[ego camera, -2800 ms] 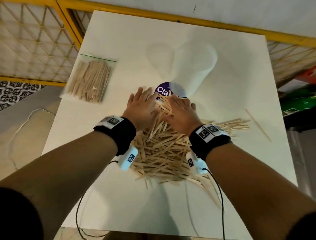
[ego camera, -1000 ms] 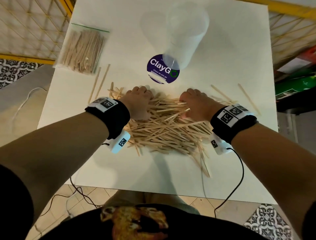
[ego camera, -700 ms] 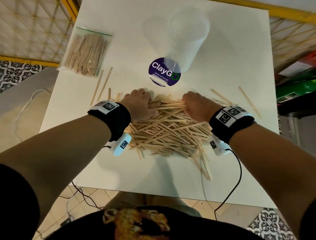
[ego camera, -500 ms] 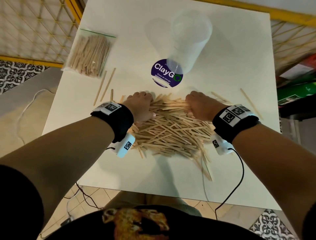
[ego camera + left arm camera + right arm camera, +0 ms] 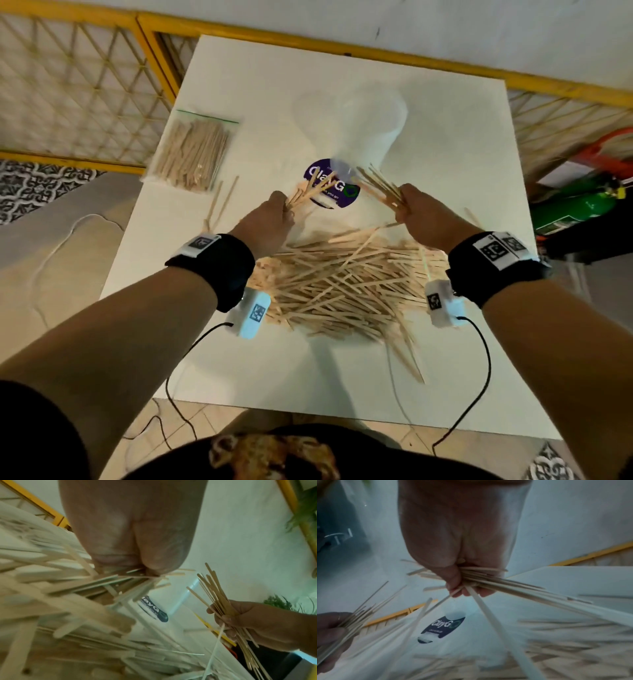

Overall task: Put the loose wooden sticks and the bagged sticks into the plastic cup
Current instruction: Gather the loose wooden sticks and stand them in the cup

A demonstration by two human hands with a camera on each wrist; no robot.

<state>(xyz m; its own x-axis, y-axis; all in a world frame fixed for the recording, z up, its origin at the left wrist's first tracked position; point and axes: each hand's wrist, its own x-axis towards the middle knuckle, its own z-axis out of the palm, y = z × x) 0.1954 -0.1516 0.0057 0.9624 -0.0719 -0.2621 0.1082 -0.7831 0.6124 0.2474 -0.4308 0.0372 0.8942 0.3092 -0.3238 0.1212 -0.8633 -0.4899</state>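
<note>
A big heap of loose wooden sticks (image 5: 346, 287) lies on the white table (image 5: 445, 164). My left hand (image 5: 274, 216) grips a bundle of sticks (image 5: 310, 192) lifted off the heap. A second bundle (image 5: 378, 188) is held in my right hand (image 5: 416, 212), its ends fanned toward the cup. The clear plastic cup (image 5: 368, 130) stands just beyond both hands, beside a purple round sticker (image 5: 334, 186). The bagged sticks (image 5: 193, 152) lie at the table's far left. In the wrist views the left hand's (image 5: 147, 573) fingers and the right hand's (image 5: 464, 586) fingers curl round their sticks.
A few stray sticks (image 5: 222, 200) lie near the bag, and one (image 5: 474, 217) lies at the right. A yellow lattice fence (image 5: 78, 89) borders the table's left and far sides. Green and red objects (image 5: 582, 202) stand off the right edge. Cables hang from my wrist devices.
Both hands pressed into the heap and closed on sticks. They have now risen off the pile, each carrying a bundle toward the cup.
</note>
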